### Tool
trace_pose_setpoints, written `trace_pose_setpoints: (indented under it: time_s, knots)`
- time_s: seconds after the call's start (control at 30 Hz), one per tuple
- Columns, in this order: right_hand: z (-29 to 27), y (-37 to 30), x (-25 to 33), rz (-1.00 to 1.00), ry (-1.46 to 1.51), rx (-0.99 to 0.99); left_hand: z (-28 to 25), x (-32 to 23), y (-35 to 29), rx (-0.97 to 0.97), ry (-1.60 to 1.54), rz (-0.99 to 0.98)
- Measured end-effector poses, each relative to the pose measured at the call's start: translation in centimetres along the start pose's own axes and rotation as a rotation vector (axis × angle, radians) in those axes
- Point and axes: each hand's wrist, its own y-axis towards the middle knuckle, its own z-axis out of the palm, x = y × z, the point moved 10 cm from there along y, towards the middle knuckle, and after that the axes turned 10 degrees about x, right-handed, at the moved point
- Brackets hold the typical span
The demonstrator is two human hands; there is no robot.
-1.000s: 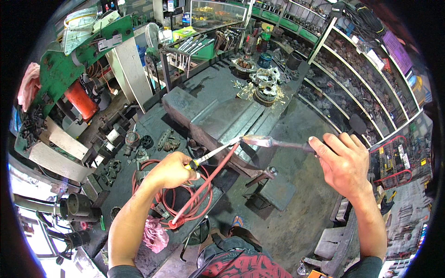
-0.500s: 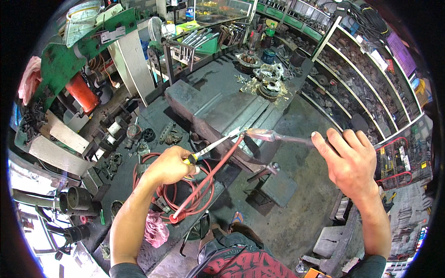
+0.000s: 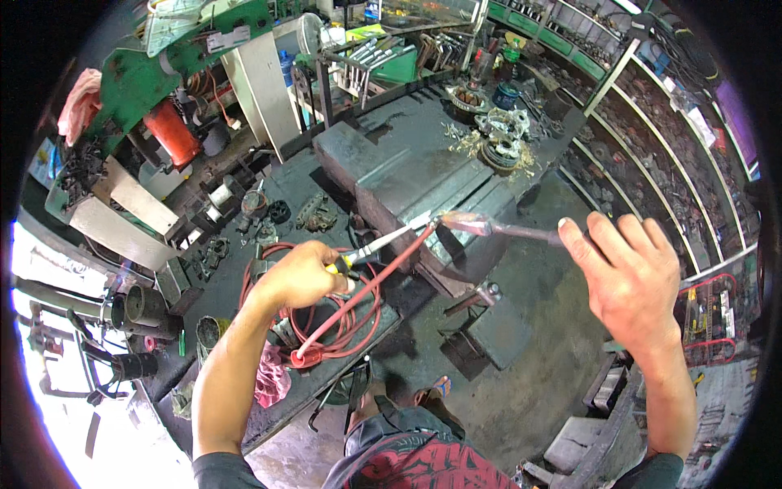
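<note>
My left hand [image 3: 303, 275] is closed around the yellow-and-black handle of a screwdriver [image 3: 383, 248], its shank pointing up and right. The shank's tip meets the far end of a reddish rod [image 3: 366, 287] that slants down left to a red, round end. In my right hand [image 3: 623, 273], fingers curled, is a dark metal rod with a thick, wedge-like head [image 3: 468, 222]; its exact kind is unclear. That head also meets the reddish rod's end, above a big metal vise [image 3: 415, 191]. What supports the reddish rod is hidden.
A coiled red hose [image 3: 358, 326] and a pink rag [image 3: 273, 375] lie on the dark workbench near my left forearm. Greasy metal parts [image 3: 501, 130] stand beyond the vise. Shelves of small parts [image 3: 652, 163] line the right side.
The view has shifted, so the bench and vise appear farther right. Both hands keep their grips, and the two tools still meet at the reddish rod's end.
</note>
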Motion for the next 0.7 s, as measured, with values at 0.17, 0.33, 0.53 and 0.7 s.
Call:
trace_pose_setpoints:
  time_s: [0.17, 0.33, 0.53, 0.7]
  knots:
    - [0.7, -0.4, -0.8, -0.006, 0.020, -0.016, 0.4, -1.0, -0.2, 0.005, 0.038, 0.023]
    - [1.2, -0.3, -1.3, 0.029, 0.062, -0.005, 0.1, -1.1, -0.2, 0.077, 0.027, 0.001]
    - [1.3, -0.3, -1.5, 0.076, 0.130, -0.003, 0.1, -1.1, 0.2, 0.153, 0.000, -0.004]
    - [0.8, -0.3, -0.6, 0.037, 0.045, -0.006, -0.3, -1.5, 0.3, 0.151, 0.037, 0.002]
